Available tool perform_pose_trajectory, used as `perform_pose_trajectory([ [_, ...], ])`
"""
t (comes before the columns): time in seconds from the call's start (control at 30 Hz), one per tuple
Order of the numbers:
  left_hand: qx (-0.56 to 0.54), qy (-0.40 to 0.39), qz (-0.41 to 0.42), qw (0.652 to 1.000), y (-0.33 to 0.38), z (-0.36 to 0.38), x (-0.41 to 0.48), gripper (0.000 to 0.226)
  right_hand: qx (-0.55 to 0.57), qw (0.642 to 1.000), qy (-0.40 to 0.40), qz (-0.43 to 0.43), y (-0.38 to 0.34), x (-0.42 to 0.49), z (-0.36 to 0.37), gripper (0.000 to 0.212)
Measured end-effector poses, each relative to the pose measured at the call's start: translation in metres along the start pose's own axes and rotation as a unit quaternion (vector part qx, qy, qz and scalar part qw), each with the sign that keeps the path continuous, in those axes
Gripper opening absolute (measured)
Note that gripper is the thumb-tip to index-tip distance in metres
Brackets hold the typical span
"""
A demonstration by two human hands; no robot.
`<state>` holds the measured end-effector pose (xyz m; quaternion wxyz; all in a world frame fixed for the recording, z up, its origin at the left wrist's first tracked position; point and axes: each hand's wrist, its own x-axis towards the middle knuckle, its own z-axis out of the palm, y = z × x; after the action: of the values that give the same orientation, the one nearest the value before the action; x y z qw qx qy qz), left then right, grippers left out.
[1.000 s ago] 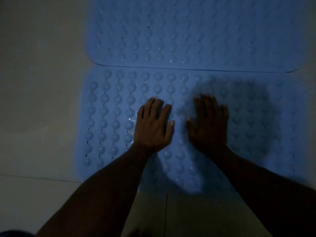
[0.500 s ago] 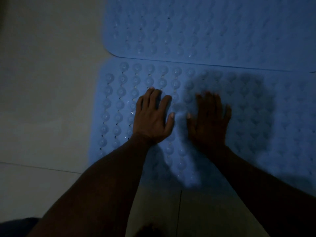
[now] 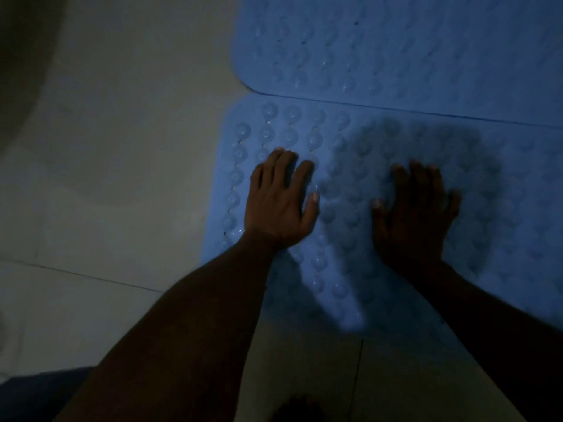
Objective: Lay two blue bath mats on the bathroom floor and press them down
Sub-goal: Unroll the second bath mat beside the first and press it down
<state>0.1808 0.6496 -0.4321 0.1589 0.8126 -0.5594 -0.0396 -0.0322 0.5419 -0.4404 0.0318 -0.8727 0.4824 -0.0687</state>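
The near bath mat (image 3: 518,239) is being pressed against the floor (image 3: 122,178) by both hands. The left hand (image 3: 278,202) is being held flat and palm down just off the frame's centre, close to the mat's 9 o'clock edge, with its fingers straight and slightly spread and its thumb angled out toward 3 o'clock; nothing is being gripped. The right hand (image 3: 414,214) is being laid at 3 o'clock of the left one, apart from it, likewise opened flat on the bumpy surface with its fingers extended toward 12 o'clock. It is being covered by a dark shadow (image 3: 426,141), so its fingertips are being shown only dimly.

The far bath mat (image 3: 396,50) is being seen at 12 to 2 o'clock, flat on the floor, its long edge touching the near mat along a dark seam and appearing to lie just over it. Pale tiles are being shown from 7 to 11 o'clock, crossed by a grout line (image 3: 76,274). A dark blue patch (image 3: 36,394) is being cut off at 7 o'clock; what it is cannot be told.
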Motion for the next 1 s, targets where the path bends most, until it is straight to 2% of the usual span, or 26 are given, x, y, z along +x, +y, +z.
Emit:
perform_pose_trajectory([
  [0.17,-0.011,-0.001,0.002,1.0,0.001,0.0,0.0,0.052,-0.004,0.998,0.011,-0.062,-0.039,0.011,0.008,0.065],
  [0.3,-0.006,0.009,0.025,1.0,-0.02,-0.013,-0.008,0.053,-0.015,0.998,-0.009,-0.057,-0.037,0.012,0.007,0.068],
  [0.47,0.051,0.01,-0.018,0.998,-0.071,-0.018,-0.027,0.061,-0.01,0.998,-0.018,-0.06,-0.04,0.013,0.006,0.068],
  [0.63,0.044,0.005,-0.015,0.999,-0.07,-0.017,-0.026,0.064,0.009,0.999,-0.024,-0.045,-0.052,0.002,0.003,0.068],
  [0.73,0.055,-0.003,-0.018,0.998,-0.07,-0.016,-0.025,0.064,0.01,0.992,-0.031,-0.124,-0.065,-0.028,0.004,0.07],
  [0.8,0.06,-0.004,-0.017,0.998,-0.068,-0.018,-0.025,0.063,0.008,0.989,-0.029,-0.147,-0.064,-0.036,0.008,0.071],
  [1.0,0.028,0.014,-0.013,0.999,-0.03,-0.013,-0.044,0.059,-0.001,0.991,-0.029,-0.13,-0.066,-0.031,0.007,0.07],
])
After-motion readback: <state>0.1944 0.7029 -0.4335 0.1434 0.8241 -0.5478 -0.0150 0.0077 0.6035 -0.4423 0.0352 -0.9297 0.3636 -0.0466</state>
